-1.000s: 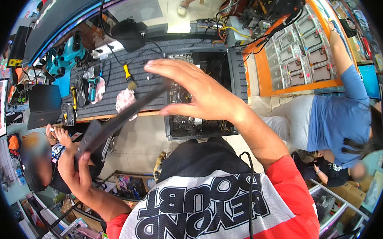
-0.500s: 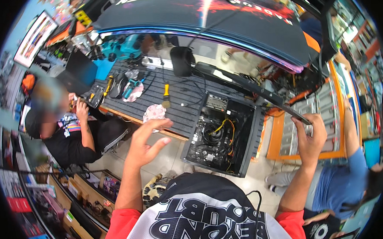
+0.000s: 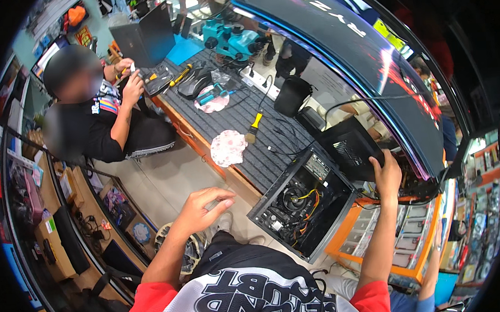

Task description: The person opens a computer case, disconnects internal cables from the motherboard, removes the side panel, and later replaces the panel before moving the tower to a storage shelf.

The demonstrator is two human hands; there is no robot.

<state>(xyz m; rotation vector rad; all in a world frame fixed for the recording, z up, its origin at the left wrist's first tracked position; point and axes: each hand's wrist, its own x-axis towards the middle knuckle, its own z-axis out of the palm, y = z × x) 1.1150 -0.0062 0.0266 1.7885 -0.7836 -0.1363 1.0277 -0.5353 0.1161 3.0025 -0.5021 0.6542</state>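
Note:
My right hand (image 3: pixel 387 178) grips the edge of a black vented side panel (image 3: pixel 347 146), which stands tilted behind the open computer case (image 3: pixel 308 203) at the back right of the bench. Inside the case are a fan, circuit boards and yellow and red cables. My left hand (image 3: pixel 199 211) hangs with curved fingers left of the case, near the bench's front edge, holding nothing. Above it on the ribbed grey mat (image 3: pixel 204 122) lie a pink patterned cloth (image 3: pixel 227 147) and a yellow-handled brush (image 3: pixel 254 125).
A co-worker (image 3: pixel 108 106) sits at the bench's left end, hands on a small item. Behind are teal microscopes (image 3: pixel 228 42), a black laptop (image 3: pixel 139 41) and a large curved monitor (image 3: pixel 368 56). An orange display case (image 3: pixel 409 232) stands at right, shelving (image 3: pixel 69 231) at lower left.
The black panel, first held in both hands across my front, has moved to behind the case in my right hand alone. My left hand let go and lowered. My view has turned left.

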